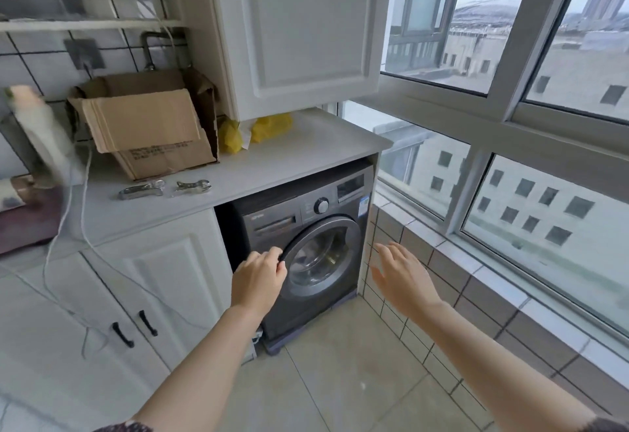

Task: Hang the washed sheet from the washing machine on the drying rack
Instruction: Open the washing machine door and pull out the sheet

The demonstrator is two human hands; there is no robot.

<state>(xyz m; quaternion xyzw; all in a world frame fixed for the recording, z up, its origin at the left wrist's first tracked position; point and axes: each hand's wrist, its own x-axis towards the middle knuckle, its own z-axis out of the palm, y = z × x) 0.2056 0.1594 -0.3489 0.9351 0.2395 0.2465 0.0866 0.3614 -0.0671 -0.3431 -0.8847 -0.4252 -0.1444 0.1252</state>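
Gripping door point(321, 256) rim with left hand point(260, 280); right hand point(401, 275) spread, empty. Sheet unseen; likely heavy, limp: gather bunched.

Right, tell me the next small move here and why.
Probably pull the washer door open with the left hand: its fingers curl around the door's left rim, the door looks closed, and no sheet is out yet. The right hand hovers open beside the washing machine.

Both forearms are bare; the left hand point(260, 282) and right hand point(403, 276) wear nothing. Dark patterned sleeve edges point(126, 427) show at the frame's bottom corners.
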